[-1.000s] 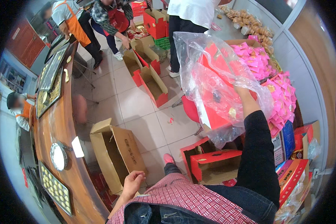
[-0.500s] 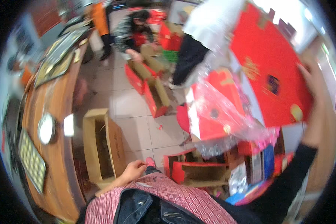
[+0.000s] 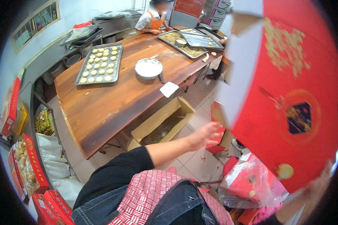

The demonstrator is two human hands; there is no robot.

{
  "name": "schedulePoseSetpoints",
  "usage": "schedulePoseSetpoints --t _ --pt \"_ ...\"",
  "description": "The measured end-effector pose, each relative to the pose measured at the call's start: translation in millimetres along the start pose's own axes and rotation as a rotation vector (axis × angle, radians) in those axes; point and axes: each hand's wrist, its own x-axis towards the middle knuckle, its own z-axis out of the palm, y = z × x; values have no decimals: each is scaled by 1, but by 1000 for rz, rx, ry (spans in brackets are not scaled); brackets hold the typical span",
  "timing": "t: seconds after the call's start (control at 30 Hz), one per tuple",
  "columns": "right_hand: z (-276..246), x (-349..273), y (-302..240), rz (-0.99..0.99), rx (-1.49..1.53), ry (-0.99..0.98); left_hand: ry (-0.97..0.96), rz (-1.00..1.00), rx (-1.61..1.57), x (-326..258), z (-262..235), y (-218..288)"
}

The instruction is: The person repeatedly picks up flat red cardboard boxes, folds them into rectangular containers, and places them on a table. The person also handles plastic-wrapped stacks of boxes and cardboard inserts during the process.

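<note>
A large red cardboard box (image 3: 251,108) with gold print and a dark diamond-shaped patch fills the right side, tilted, its white edge facing left. My right hand (image 3: 324,183), blurred, grips it at its lower right edge; the fingers are partly lost in the blur. Reaching forward from the lower middle, my left hand (image 3: 204,138) is open with fingers apart and nothing in it. It is just left of the box's lower corner, apparently not touching it. Below the big box sits a smaller red box (image 3: 238,183) under clear plastic wrap.
A wooden table (image 3: 112,108) holds a tray of round dough pieces (image 3: 101,63), a bowl of white powder (image 3: 148,68) and more trays. An open brown carton (image 3: 163,123) stands on the floor beside it. A person in an orange apron (image 3: 156,20) works behind. Red boxes (image 3: 33,161) line the left.
The view has swung left, bringing the table to the middle. My left hand has moved out from beside my apron toward the big red box, which now looks closer, with my right hand still at its edge.
</note>
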Motion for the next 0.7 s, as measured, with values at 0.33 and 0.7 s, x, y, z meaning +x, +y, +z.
schedulePoseSetpoints --t 0.33,0.7 --pt "266 -354 118 804 281 -821 624 1015 97 -338 9 173" --pt "493 -346 4 163 229 -895 1386 1044 828 -445 -41 182"
